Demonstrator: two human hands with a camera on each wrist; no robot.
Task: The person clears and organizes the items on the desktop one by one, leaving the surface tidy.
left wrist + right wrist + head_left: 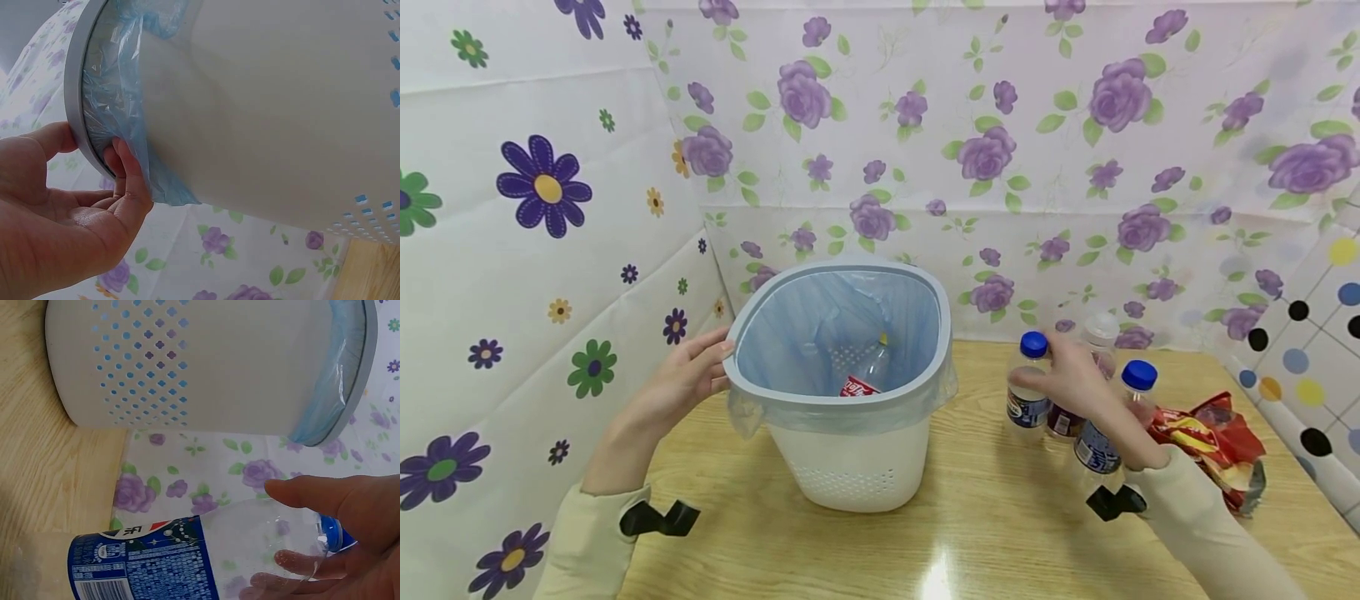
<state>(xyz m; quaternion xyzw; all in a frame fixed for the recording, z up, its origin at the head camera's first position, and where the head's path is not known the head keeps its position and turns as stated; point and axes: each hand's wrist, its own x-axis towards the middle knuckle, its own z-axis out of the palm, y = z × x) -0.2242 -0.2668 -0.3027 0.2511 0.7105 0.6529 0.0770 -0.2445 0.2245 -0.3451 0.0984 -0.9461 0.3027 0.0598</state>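
Note:
A white bin (850, 467) with a grey rim and a blue liner stands on the wooden table (985, 517). A clear bottle with a red label (865, 375) lies inside it. My left hand (688, 379) pinches the bin's left rim, thumb on top and fingers under the liner (134, 156). Right of the bin stand three bottles. My right hand (1075, 383) wraps round the nearest blue-capped bottle (1028, 408); in the right wrist view my thumb (312, 487) lies over that bottle (187, 556) and my fingers show through it.
A white-capped bottle (1101, 329) and another blue-capped bottle (1138, 377) stand behind my right hand. A crumpled red snack bag (1217, 442) lies at the right. Flowered sheets wall in the table at the back and left, a dotted one at the right.

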